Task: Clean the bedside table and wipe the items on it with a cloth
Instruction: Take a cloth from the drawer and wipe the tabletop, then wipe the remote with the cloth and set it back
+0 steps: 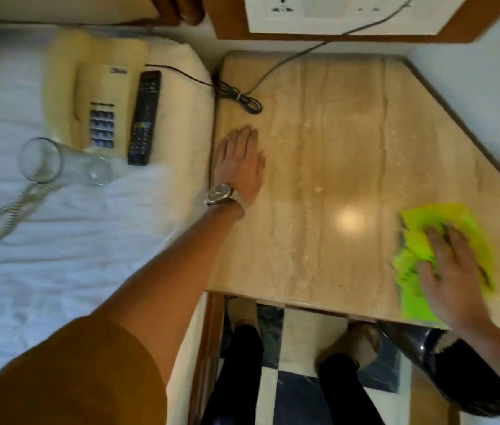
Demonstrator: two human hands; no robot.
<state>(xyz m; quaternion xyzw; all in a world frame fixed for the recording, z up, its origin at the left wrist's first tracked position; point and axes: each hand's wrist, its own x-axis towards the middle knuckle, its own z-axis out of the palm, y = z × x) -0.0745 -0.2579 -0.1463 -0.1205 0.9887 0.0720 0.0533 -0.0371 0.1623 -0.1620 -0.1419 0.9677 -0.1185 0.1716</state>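
Note:
The beige marble top of the bedside table (334, 142) fills the middle of the view. My right hand (451, 268) presses flat, fingers spread, on a bright green cloth (420, 250) at the table's near right corner. My left hand (242, 161), with a wristwatch, rests flat with straight fingers on the table's left edge. On the white bed to the left lie a cream telephone (98, 96), a black remote control (145, 118) and a clear drinking glass (58, 164) on its side.
A dark cable (239, 96) runs in a bundle across the table's far left corner to a wall panel (343, 13). The phone's coiled cord (12, 210) lies on the sheet. A black bin (445, 372) stands below the table's right side, next to my feet.

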